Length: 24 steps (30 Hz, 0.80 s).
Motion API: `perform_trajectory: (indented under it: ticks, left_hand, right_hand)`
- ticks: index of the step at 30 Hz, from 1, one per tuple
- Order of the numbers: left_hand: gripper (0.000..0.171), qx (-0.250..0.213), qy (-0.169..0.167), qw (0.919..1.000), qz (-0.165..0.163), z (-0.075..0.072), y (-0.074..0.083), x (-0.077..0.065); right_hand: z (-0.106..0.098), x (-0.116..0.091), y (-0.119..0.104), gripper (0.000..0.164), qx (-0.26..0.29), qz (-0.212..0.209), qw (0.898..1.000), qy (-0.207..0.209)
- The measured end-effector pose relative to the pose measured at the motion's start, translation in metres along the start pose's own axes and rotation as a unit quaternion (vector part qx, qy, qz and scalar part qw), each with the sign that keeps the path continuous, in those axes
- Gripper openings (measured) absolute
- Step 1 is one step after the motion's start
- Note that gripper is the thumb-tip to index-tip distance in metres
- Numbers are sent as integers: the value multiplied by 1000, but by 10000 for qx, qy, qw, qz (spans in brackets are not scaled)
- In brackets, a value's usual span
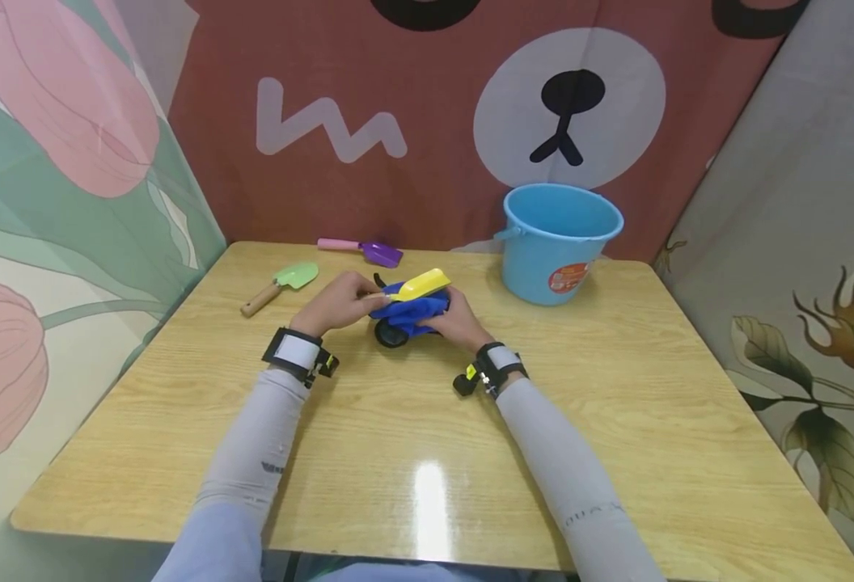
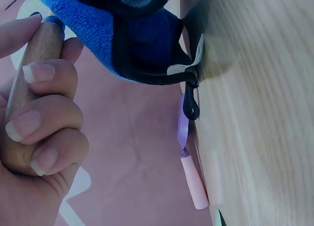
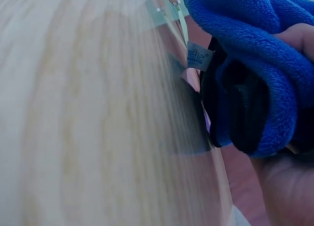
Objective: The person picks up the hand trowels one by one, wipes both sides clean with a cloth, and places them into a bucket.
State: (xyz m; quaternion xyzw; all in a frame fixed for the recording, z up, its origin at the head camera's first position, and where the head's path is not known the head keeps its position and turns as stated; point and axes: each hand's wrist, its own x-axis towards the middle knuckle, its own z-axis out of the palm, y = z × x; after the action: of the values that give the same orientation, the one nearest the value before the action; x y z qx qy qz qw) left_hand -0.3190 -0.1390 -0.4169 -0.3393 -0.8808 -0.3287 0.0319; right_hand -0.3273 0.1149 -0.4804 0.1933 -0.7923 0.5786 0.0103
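In the head view my left hand (image 1: 334,304) holds a small yellow hand shovel (image 1: 424,284), its blade pointing right. The left wrist view shows the fingers curled round the shovel's wooden handle (image 2: 43,51). My right hand (image 1: 463,320) grips a bunched blue cloth (image 1: 420,312) with black edging, just beneath the yellow blade. Close up in the right wrist view, the fuzzy cloth (image 3: 277,69) is folded over in the hand, and a small pale label (image 3: 198,56) hangs from its edge. Its lower folds hang right at the table surface.
A green hand shovel (image 1: 297,276) with a wooden handle lies on the table (image 1: 369,453) at the left. Near the back edge lies a purple shovel (image 1: 382,255) with a pink handle. A light blue bucket (image 1: 536,271) stands upright at the back right. Printed curtains hang behind.
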Motion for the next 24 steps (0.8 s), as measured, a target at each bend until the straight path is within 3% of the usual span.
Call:
perform_trajectory:
  ticks: [12, 20, 24]
  left_hand:
    - [27, 111, -10, 9998, -162, -1, 0, -1]
    - [27, 279, 36, 9990, -350, -3, -4, -4]
    - [27, 318, 72, 9984, -455, -4, -5, -6]
  right_hand:
    - [-6, 0, 1, 63, 451, -241, 9987, -44]
    - [-15, -15, -31, 63, 636, -97, 9979, -60]
    - [-16, -14, -30, 61, 694, -123, 9975, 45]
